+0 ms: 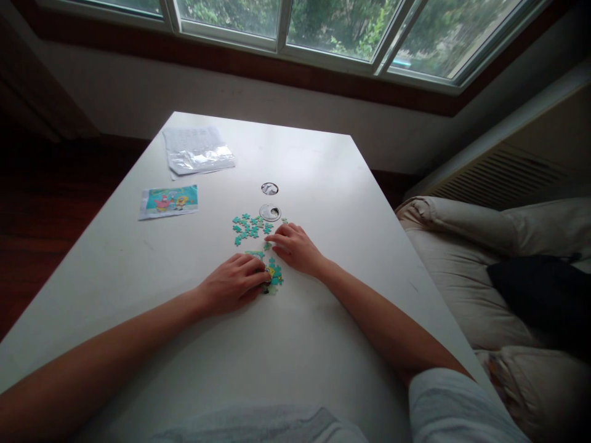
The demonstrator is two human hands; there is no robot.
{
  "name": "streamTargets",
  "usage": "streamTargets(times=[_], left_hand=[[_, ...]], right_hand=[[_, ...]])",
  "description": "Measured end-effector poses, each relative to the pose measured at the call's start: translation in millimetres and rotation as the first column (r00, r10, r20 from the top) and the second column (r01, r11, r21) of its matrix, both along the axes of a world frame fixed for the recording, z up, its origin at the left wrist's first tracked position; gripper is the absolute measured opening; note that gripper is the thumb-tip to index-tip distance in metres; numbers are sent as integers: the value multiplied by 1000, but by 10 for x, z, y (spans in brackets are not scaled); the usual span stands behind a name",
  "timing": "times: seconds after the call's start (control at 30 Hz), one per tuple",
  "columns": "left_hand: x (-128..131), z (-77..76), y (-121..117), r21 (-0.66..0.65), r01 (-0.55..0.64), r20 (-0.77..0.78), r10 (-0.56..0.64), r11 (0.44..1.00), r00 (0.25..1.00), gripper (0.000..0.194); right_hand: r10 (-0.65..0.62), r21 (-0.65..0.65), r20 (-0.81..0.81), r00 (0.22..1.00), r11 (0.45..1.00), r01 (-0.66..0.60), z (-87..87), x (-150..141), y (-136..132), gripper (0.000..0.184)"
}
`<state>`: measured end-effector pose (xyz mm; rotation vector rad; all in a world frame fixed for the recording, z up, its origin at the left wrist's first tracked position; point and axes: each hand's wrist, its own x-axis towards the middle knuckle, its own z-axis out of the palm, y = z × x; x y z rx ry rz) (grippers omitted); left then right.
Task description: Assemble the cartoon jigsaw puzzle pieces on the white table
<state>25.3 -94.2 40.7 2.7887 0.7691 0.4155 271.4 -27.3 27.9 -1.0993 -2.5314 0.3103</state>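
A partly joined jigsaw puzzle [276,274] in green, teal and yellow lies on the white table. My left hand [234,280] covers its left side, with bent fingers and thumb resting on it. My right hand [297,247] is just above and to the right, its thumb and forefinger closed at a small green puzzle piece [267,245]. Beyond the fingers, several loose puzzle pieces [247,227] are spread in a loose cluster. The part of the puzzle under my left hand is hidden.
Two round inset discs [269,212] sit in the white table [323,178] behind the pieces. A picture card [169,202] with cartoon figures lies at the left, below a clear plastic bag [199,151] with papers. A beige sofa [443,264] stands along the right edge.
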Motion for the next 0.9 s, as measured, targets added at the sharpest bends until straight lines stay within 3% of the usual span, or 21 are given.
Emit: streamTargets(times=[0.47, 0.7, 0.9], left_hand=[[-48, 6, 35, 9, -4, 93, 3, 1000, 996, 29], [-45, 17, 43, 31, 0, 96, -3, 1000, 995, 27], [-40, 27, 43, 45, -4, 91, 0, 999, 996, 26]], right_hand=[[-40, -58, 24, 999, 997, 41, 45, -29, -37, 6], [-22, -37, 45, 999, 999, 24, 69, -32, -61, 13], [-20, -22, 121, 992, 1000, 22, 152, -70, -70, 8]])
